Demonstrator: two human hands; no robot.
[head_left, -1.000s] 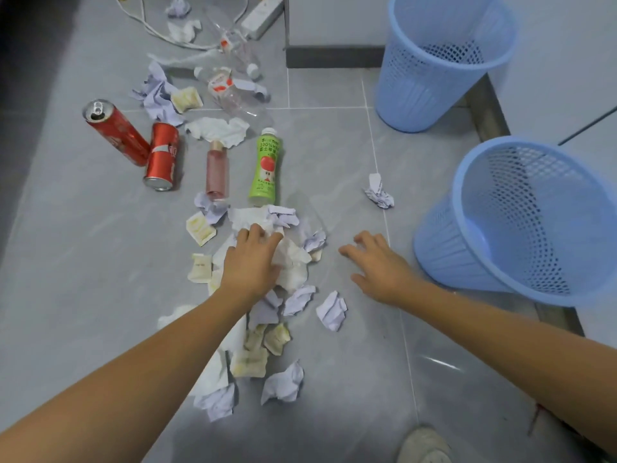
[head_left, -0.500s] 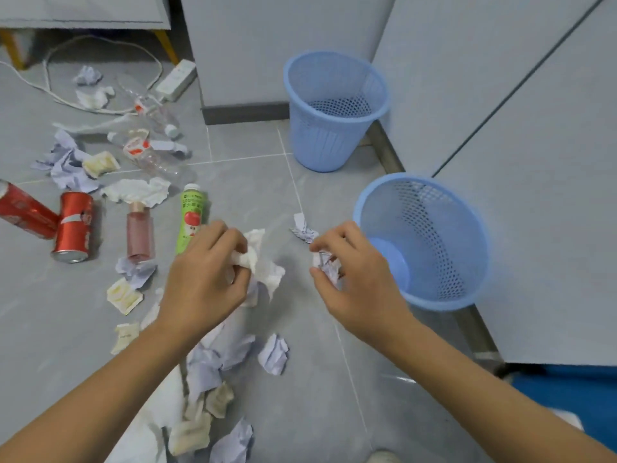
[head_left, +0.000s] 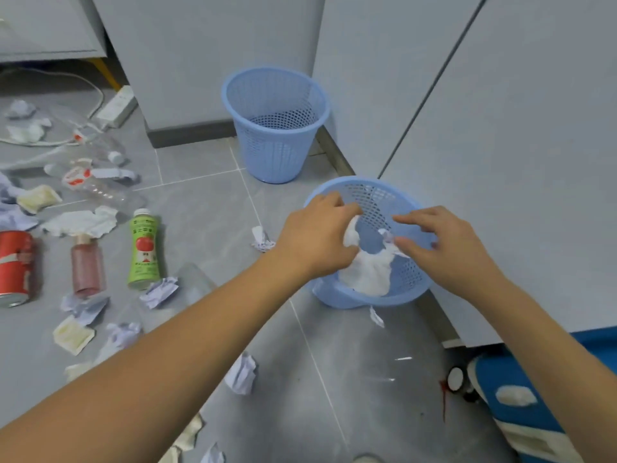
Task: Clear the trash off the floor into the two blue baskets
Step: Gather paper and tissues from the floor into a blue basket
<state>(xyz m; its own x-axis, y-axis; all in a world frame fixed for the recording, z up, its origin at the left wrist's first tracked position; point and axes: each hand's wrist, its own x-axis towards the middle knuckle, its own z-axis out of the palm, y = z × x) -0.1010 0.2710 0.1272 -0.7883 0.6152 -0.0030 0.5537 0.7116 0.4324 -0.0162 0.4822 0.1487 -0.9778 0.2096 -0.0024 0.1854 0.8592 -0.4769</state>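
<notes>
Two blue mesh baskets stand by the grey cabinets: a far basket point(head_left: 275, 128) and a near basket point(head_left: 414, 279). Both my hands hover over the near one. My left hand point(head_left: 317, 235) is curled around a white tissue point(head_left: 367, 272) that hangs down inside the basket. My right hand point(head_left: 444, 248) has its fingers apart, with a small crumpled paper point(head_left: 386, 233) just off its fingertips above the basket. On the floor to the left lie a green bottle point(head_left: 144, 248), a pink bottle point(head_left: 87, 265), a red can point(head_left: 15, 265) and several crumpled papers point(head_left: 160, 290).
Clear plastic bottles point(head_left: 100, 182) and a power strip point(head_left: 117, 106) with its cable lie at the far left. One paper ball point(head_left: 242, 372) sits under my left forearm, another point(head_left: 263, 240) left of the near basket. A scrap point(head_left: 376, 317) lies at its foot. A blue shoe point(head_left: 521, 396) is at the bottom right.
Both hands picked up paper from the floor pile and carried it right, over the near basket. My right hand's fingers have spread apart. The view turned to the right.
</notes>
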